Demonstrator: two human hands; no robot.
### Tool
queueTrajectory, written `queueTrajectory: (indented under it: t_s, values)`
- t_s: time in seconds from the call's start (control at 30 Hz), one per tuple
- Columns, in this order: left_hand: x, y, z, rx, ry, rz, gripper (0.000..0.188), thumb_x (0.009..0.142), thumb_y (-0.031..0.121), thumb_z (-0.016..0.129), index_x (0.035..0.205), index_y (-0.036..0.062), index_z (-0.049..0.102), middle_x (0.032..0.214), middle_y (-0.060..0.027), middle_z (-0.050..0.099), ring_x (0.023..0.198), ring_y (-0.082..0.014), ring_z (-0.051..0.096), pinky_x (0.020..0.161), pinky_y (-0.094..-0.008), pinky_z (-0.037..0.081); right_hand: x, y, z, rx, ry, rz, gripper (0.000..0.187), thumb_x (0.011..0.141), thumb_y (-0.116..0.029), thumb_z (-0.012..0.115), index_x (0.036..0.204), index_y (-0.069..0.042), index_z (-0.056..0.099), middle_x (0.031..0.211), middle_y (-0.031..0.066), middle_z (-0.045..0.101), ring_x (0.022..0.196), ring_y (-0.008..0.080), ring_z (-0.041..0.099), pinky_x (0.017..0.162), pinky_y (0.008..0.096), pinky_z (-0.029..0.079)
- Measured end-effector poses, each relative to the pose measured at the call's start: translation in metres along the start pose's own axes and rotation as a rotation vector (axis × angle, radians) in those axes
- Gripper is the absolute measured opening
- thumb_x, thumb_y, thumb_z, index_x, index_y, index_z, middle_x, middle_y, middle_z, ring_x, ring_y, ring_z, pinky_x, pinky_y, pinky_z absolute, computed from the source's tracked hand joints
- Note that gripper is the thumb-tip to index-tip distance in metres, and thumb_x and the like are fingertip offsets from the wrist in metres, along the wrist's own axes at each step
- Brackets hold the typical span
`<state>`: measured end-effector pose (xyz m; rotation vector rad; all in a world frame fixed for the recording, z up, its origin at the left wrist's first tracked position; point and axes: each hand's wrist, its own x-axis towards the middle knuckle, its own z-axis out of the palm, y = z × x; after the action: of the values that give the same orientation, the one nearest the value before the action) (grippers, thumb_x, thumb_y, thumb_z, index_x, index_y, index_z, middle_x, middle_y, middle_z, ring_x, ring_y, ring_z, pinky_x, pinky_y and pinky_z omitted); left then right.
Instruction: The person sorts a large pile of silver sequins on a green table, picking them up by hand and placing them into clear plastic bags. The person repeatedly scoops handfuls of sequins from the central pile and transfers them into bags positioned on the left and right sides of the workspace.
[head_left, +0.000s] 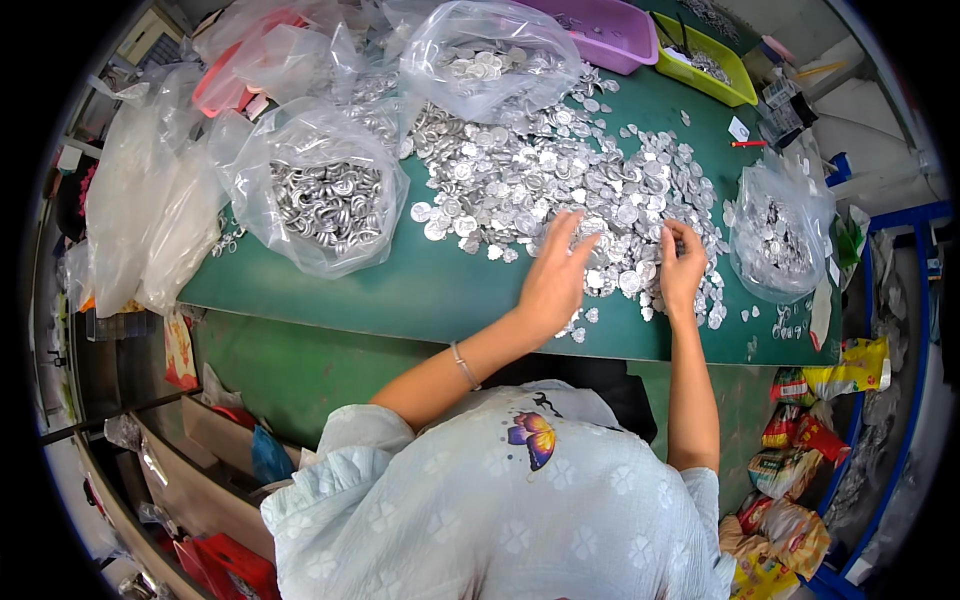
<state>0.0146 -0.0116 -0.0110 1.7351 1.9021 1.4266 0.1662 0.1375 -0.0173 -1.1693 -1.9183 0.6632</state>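
Observation:
A wide heap of small silver metal pieces, many of them round and flat like medallions, is spread over the green table. At the heap's near edge my left hand is open, fingers apart, its fingertips over the pieces. To the right of it, my right hand touches the heap with its thumb and fingers curled closely together. Whatever lies between those fingertips is too small to make out. Pieces are scattered between the two hands and toward the table's front edge.
Left of the heap stands a clear plastic bag of curved silver pieces; another bag lies behind. A smaller bag sits at right. Purple and yellow-green bins stand at the back. Blue racking is at far right.

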Motion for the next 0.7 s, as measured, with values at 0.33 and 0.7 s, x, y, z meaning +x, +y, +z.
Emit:
queueTrajectory:
  t_s: [0.33,0.7]
  values:
    - [-0.02,-0.009,-0.024,0.458,-0.593,0.258,0.035,0.073,0.005,0.06,0.107,0.0119,0.06,0.148,-0.0071,0.022,0.135,-0.0379,0.017,0.097,-0.0713,0.02,-0.015,-0.032,-0.02,1.131,-0.156,0.667,0.013,0.091,-0.012,0.056,0.099,-0.001,0.058,0.084,0.0041,0.058,0.067,0.0102,0.053,0.059,0.0224,0.045]
    - [0.007,-0.018,-0.031,0.292,-0.035,0.0,0.029,0.079,0.001,0.06,0.107,0.0078,0.058,0.106,-0.0078,0.055,0.098,-0.0238,0.052,0.093,-0.0464,0.032,-0.016,-0.064,0.014,-0.148,-0.393,-0.239,0.019,0.079,-0.013,0.066,0.096,-0.008,0.061,0.081,0.0084,0.051,0.055,0.0293,0.055,0.052,0.0381,0.045]
